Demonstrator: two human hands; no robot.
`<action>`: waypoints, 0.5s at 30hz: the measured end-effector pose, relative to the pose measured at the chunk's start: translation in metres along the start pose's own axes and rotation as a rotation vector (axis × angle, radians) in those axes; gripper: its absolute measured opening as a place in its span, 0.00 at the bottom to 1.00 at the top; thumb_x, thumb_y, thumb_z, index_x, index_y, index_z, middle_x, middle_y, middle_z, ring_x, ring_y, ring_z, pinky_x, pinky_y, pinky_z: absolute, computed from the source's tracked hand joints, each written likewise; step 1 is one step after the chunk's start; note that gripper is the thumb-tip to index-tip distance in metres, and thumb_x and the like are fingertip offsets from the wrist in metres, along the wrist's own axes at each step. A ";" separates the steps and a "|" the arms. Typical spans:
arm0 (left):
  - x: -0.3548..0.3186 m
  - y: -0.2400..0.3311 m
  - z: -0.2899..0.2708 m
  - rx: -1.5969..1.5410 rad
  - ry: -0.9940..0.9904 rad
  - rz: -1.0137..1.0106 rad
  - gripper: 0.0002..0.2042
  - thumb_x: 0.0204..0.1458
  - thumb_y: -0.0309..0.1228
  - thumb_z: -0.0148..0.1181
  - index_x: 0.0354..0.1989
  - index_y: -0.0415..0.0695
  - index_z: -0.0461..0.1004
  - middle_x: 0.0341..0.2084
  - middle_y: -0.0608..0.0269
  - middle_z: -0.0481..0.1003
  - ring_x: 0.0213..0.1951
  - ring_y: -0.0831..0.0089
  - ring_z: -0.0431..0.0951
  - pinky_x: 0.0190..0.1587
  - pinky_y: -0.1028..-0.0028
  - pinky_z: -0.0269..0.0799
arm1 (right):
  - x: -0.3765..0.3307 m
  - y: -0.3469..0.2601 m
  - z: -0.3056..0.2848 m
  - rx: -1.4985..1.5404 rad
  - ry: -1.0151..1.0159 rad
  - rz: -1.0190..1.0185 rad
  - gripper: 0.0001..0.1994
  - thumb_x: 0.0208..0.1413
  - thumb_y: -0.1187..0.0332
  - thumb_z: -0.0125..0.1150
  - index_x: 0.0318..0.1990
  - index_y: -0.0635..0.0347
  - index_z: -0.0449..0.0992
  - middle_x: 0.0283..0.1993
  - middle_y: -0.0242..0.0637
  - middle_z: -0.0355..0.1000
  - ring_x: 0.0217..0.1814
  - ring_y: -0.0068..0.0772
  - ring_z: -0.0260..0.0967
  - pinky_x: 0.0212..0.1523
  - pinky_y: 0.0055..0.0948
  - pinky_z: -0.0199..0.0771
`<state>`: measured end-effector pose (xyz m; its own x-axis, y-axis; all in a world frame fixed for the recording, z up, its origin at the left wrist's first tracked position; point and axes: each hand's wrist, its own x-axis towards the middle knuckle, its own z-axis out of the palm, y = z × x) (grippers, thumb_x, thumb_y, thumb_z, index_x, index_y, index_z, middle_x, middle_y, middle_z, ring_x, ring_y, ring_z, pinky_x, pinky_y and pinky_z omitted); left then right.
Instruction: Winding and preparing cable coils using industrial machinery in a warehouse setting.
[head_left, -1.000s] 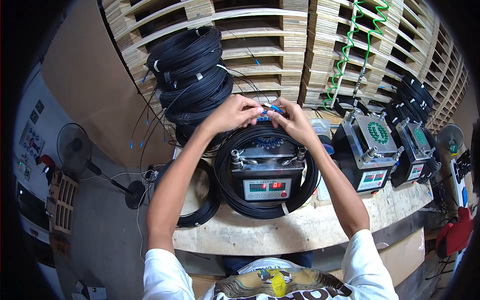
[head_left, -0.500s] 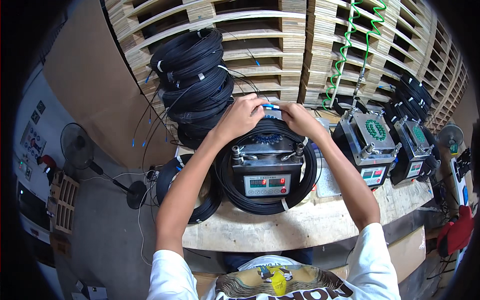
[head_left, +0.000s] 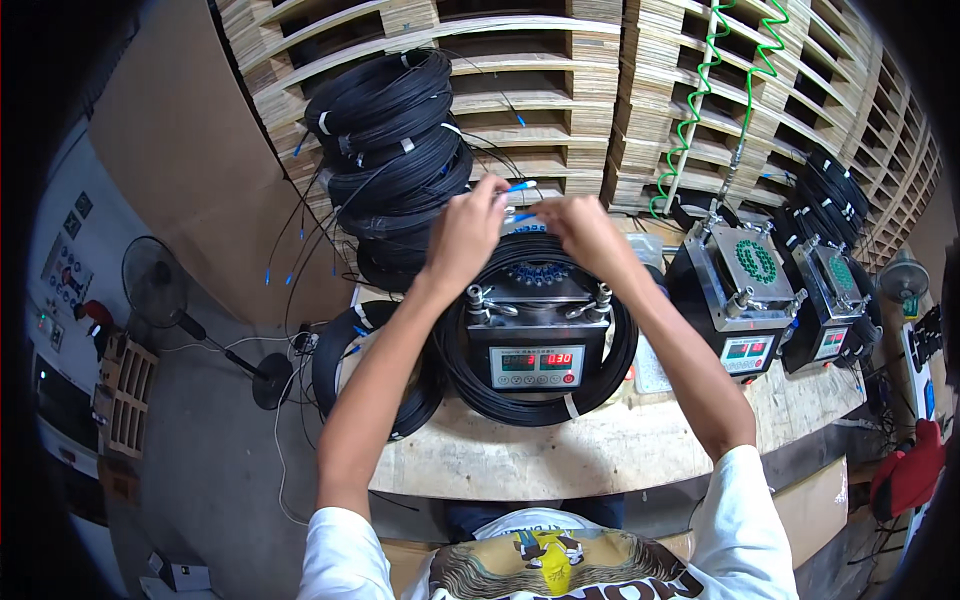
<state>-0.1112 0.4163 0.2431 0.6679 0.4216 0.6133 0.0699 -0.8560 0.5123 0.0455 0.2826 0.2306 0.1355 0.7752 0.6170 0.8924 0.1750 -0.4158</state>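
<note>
My left hand (head_left: 468, 232) is closed in a pinch on a blue cable connector (head_left: 519, 187) with a white tip, pointing right. Just below it, my right hand (head_left: 580, 228) pinches a second blue cable connector (head_left: 524, 217), its pale tip toward the left hand. The connectors are apart. Both hands are above the back of a polishing machine (head_left: 536, 340) with a metal top, a ring of blue fittings (head_left: 538, 273) and a lit display. A coil of black cable (head_left: 622, 360) is looped around this machine. My fingers partly hide the connectors.
A tall stack of black cable coils (head_left: 385, 150) stands back left, with another coil (head_left: 330, 372) on the wooden table (head_left: 500, 460). Two similar machines (head_left: 735, 290) stand right. Wooden pallets (head_left: 520, 90) rise behind; green spiral hoses (head_left: 690, 110) hang there.
My hands have drawn slightly apart, the left up and leftward. One blue piece showed between them before; two separate connectors show now. The red digits on the machine's display have changed.
</note>
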 end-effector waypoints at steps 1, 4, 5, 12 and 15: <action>0.000 -0.001 0.006 0.022 -0.035 0.021 0.08 0.63 0.32 0.54 0.45 0.43 0.73 0.30 0.44 0.80 0.36 0.43 0.81 0.35 0.52 0.75 | 0.000 -0.008 0.007 0.015 -0.001 -0.045 0.13 0.56 0.83 0.57 0.47 0.64 0.79 0.37 0.53 0.79 0.38 0.53 0.79 0.39 0.41 0.77; 0.002 0.001 0.013 -0.054 -0.116 0.031 0.10 0.60 0.27 0.54 0.45 0.35 0.75 0.34 0.40 0.80 0.37 0.45 0.82 0.41 0.59 0.76 | -0.004 -0.015 0.008 0.003 0.001 0.009 0.08 0.56 0.80 0.61 0.43 0.66 0.70 0.33 0.54 0.77 0.36 0.60 0.75 0.36 0.47 0.73; 0.003 0.001 0.012 -0.089 -0.190 0.083 0.10 0.60 0.27 0.54 0.45 0.34 0.76 0.34 0.40 0.80 0.37 0.45 0.81 0.42 0.59 0.76 | -0.006 -0.015 0.005 -0.022 0.030 0.038 0.09 0.57 0.77 0.61 0.43 0.64 0.68 0.32 0.54 0.76 0.37 0.62 0.74 0.35 0.50 0.73; -0.014 -0.002 0.009 -0.105 -0.379 0.148 0.18 0.62 0.35 0.54 0.52 0.31 0.75 0.47 0.37 0.77 0.50 0.46 0.78 0.55 0.60 0.72 | -0.017 -0.006 0.002 -0.141 0.073 0.060 0.11 0.57 0.68 0.66 0.45 0.62 0.78 0.37 0.55 0.76 0.41 0.62 0.74 0.42 0.53 0.73; -0.022 -0.003 0.004 -0.087 -0.412 0.144 0.23 0.62 0.38 0.54 0.57 0.30 0.72 0.54 0.36 0.74 0.58 0.46 0.74 0.62 0.61 0.67 | -0.024 -0.001 0.003 -0.109 0.092 0.012 0.11 0.59 0.64 0.64 0.43 0.62 0.83 0.43 0.56 0.76 0.44 0.61 0.74 0.46 0.50 0.73</action>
<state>-0.1231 0.4086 0.2258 0.9072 0.1304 0.3999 -0.0960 -0.8614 0.4987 0.0400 0.2655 0.2148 0.1810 0.7168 0.6733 0.9313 0.0951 -0.3517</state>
